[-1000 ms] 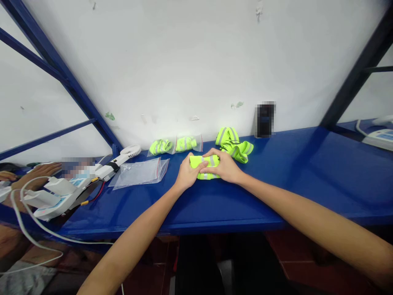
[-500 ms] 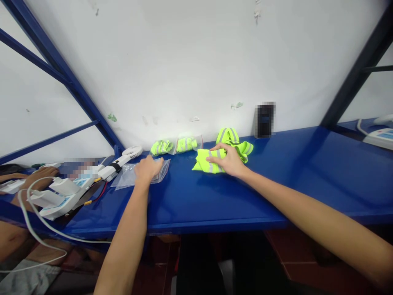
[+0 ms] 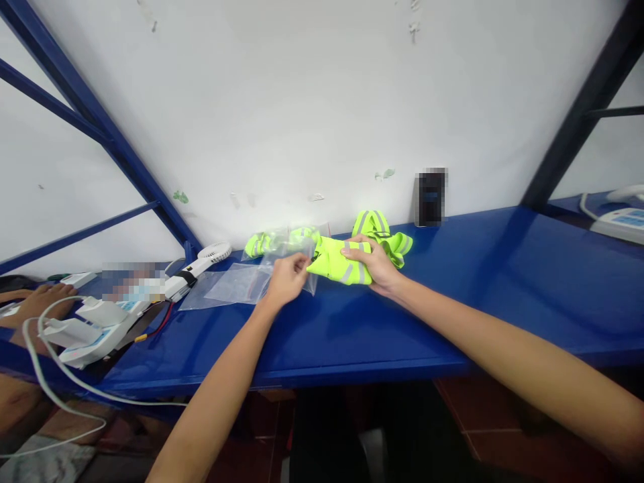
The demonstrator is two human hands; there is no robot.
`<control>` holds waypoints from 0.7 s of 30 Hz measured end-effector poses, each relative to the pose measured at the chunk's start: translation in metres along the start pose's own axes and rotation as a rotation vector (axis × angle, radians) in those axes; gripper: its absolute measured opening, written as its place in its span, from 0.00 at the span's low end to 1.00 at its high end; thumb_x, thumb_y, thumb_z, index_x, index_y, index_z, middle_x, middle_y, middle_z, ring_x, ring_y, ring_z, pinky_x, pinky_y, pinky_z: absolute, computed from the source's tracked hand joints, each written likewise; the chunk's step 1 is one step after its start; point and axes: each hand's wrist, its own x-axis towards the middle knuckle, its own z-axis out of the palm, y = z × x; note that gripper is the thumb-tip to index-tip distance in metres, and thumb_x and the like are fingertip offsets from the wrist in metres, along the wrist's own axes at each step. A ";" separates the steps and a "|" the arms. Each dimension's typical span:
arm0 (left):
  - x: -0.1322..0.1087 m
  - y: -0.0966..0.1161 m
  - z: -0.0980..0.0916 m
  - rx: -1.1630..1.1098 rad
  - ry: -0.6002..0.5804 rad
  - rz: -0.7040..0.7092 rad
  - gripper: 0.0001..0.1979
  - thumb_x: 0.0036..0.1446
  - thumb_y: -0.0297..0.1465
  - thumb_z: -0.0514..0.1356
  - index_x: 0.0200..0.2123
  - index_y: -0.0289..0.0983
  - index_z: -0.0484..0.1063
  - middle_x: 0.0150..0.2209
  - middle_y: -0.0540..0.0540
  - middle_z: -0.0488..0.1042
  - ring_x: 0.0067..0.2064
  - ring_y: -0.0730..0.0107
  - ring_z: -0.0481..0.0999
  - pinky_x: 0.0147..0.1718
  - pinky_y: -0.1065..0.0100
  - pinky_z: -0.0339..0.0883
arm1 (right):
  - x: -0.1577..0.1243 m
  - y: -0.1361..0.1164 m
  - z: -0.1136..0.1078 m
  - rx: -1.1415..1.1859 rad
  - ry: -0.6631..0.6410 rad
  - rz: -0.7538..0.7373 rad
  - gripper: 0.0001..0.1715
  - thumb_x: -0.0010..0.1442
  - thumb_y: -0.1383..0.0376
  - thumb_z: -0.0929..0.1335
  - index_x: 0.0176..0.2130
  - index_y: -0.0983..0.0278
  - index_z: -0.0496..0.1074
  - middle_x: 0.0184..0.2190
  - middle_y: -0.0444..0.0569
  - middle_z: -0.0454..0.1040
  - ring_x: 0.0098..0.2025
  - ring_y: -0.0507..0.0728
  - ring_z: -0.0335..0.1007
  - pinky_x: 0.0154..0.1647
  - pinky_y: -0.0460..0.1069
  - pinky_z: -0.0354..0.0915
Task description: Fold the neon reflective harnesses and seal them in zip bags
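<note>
Folded neon fabric [image 3: 335,263] at middle of blue bench [image 3: 453,315], in right hand [image 3: 372,265]. Whether it rests on surface or hangs just above: cannot tell. Looks soft, light, springy, so likely to unfold if let loose. Best gripped across folded middle. Right hand curled around its right end, thumb on top, fingers beneath. Left hand [image 3: 286,278] pinches clear bag [image 3: 292,249] between thumb and fingers, bag raised, its edge overlapping fabric's left end. Bag seems thin, limp, slippery; hold by rim. Spare bags [image 3: 231,287] lie left. Loose neon pieces [image 3: 385,235] far, behind right hand.
</note>
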 end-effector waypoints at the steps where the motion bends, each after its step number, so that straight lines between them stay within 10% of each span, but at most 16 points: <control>1: -0.001 0.003 0.006 -0.014 -0.060 0.046 0.08 0.54 0.29 0.54 0.29 0.35 0.73 0.24 0.49 0.75 0.27 0.69 0.72 0.27 0.70 0.59 | 0.000 0.000 -0.001 -0.013 -0.006 -0.007 0.22 0.39 0.58 0.77 0.34 0.60 0.69 0.27 0.43 0.74 0.28 0.57 0.73 0.30 0.52 0.68; 10: -0.007 0.001 0.023 -0.173 0.039 -0.018 0.16 0.62 0.37 0.51 0.29 0.36 0.73 0.18 0.52 0.69 0.21 0.73 0.68 0.26 0.71 0.61 | 0.005 0.003 -0.017 -0.721 0.117 -0.426 0.16 0.47 0.57 0.74 0.36 0.62 0.74 0.35 0.47 0.77 0.39 0.60 0.72 0.42 0.54 0.64; 21: -0.008 0.009 0.028 0.128 0.340 0.204 0.11 0.60 0.31 0.53 0.26 0.37 0.68 0.32 0.46 0.66 0.37 0.68 0.68 0.42 0.65 0.64 | -0.003 0.001 -0.005 -0.819 0.151 -0.410 0.14 0.48 0.58 0.72 0.35 0.62 0.73 0.35 0.48 0.77 0.37 0.61 0.71 0.40 0.54 0.63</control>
